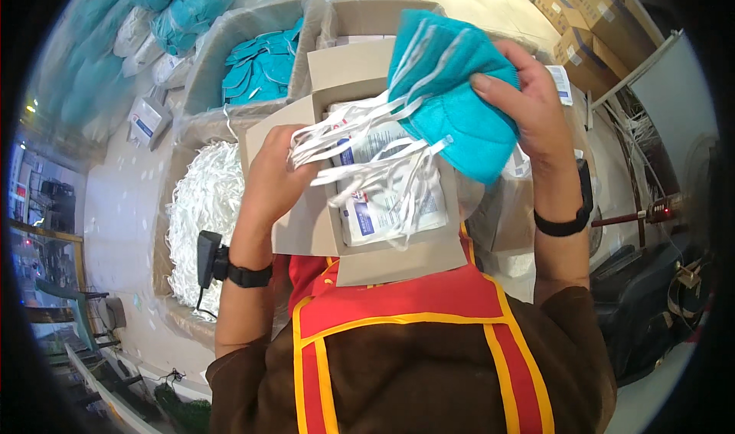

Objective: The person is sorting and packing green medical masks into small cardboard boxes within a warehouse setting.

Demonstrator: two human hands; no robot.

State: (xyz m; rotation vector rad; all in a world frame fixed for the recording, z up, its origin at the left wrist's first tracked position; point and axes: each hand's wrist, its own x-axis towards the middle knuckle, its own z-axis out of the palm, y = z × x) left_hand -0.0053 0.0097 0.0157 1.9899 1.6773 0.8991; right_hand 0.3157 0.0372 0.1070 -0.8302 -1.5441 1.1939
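Observation:
My right hand (528,105) grips a stack of teal folded face masks (452,89), held up over an open cardboard box (306,227). White elastic straps (360,139) hang from the masks to the left. My left hand (272,177) holds a bunch of those straps near the box's left flap. Inside the box lie flat white packets with blue print (390,204). Each wrist carries a black band; a small black device hangs from the left one (208,258).
A carton full of loose white straps (203,204) sits left of the box. Behind it a plastic-lined carton holds more teal masks (260,70). Bags of teal masks (191,5) lie at top left. Brown cartons (582,21) stand at top right.

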